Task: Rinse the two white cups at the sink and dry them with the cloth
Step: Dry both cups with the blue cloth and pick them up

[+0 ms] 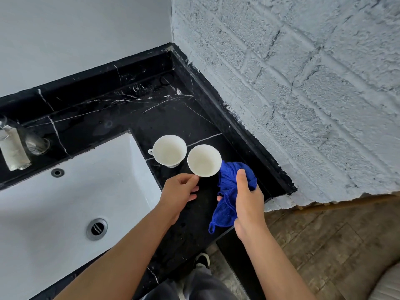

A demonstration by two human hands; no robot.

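Cups (204, 160) upright side by side on black counter (151, 118) right of sink (65, 191), nearer one pinched at rim by left hand (179, 192), cloth (231, 187) bunched in closed right hand (249, 202) just beside it.

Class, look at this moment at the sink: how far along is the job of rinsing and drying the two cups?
Done, apparently: both cups are out of the sink; the far cup stands on the counter. Whether it was rinsed or dried cannot be told. In hand: the left hand holds the near cup, the right hand grips the blue cloth. Left: wiping this cup, it seems.
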